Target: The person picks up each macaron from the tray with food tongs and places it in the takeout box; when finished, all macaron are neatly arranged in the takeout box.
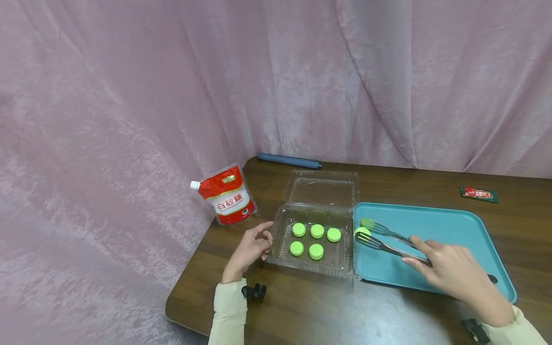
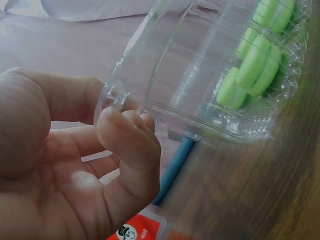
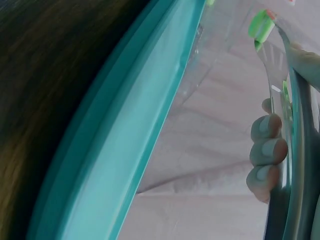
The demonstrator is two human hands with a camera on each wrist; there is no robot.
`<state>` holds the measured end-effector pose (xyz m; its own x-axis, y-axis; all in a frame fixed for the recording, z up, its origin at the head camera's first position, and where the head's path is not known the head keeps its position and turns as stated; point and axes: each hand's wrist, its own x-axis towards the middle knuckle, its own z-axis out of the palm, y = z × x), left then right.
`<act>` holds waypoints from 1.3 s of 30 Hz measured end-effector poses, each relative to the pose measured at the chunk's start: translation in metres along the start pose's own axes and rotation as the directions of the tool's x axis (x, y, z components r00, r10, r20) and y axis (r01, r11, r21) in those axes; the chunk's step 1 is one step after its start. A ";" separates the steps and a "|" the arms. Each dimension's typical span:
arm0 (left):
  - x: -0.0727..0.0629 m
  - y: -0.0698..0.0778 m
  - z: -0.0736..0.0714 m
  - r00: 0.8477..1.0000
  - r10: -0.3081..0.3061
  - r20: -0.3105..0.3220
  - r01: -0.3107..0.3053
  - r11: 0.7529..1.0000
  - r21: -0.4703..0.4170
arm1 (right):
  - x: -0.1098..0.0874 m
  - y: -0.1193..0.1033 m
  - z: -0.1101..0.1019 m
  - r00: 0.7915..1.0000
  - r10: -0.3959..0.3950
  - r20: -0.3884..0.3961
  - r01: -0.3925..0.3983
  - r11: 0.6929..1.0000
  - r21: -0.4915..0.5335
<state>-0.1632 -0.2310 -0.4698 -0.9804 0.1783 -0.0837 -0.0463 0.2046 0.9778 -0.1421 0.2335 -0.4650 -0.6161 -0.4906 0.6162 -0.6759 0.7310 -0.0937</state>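
Note:
My left hand (image 1: 251,247) pinches the left rim of a clear plastic box (image 1: 313,266), whose lid (image 1: 321,188) lies folded back behind it. Inside sit several green macarons (image 1: 316,231), also visible through the box wall in the left wrist view. With thumb and fingers, my right hand (image 1: 457,270) grips metal tongs (image 1: 398,251) above a blue tray (image 1: 457,220). Between the tong tips is another green macaron (image 1: 362,232), beside the box's right edge; the right wrist view shows this macaron (image 3: 261,26) at the far end of the tongs.
A red and white pouch (image 1: 230,196) with a white cap stands left of the box. Behind the lid lies a blue rod (image 1: 289,161) near the pink curtain (image 1: 310,86). A small green and red packet (image 1: 478,194) rests behind the tray on the wooden table (image 1: 297,306).

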 end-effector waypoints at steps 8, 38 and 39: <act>0.000 -0.001 -0.002 1.000 0.009 0.014 -0.010 1.000 0.018 | 0.010 -0.010 0.004 0.994 -0.030 0.108 0.024 0.998 0.054; 0.000 0.000 -0.001 1.000 0.005 0.009 -0.005 1.000 -0.004 | 0.094 -0.029 -0.003 0.839 -0.200 0.506 0.154 0.979 0.132; 0.000 0.000 -0.001 1.000 0.005 0.008 -0.004 1.000 -0.004 | 0.096 -0.030 -0.002 0.834 -0.202 0.513 0.155 0.979 0.133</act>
<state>-0.1629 -0.2319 -0.4695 -0.9790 0.1869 -0.0809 -0.0426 0.2003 0.9788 -0.1795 0.1654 -0.4014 -0.5852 -0.8001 0.1319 -0.8109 0.5766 -0.0999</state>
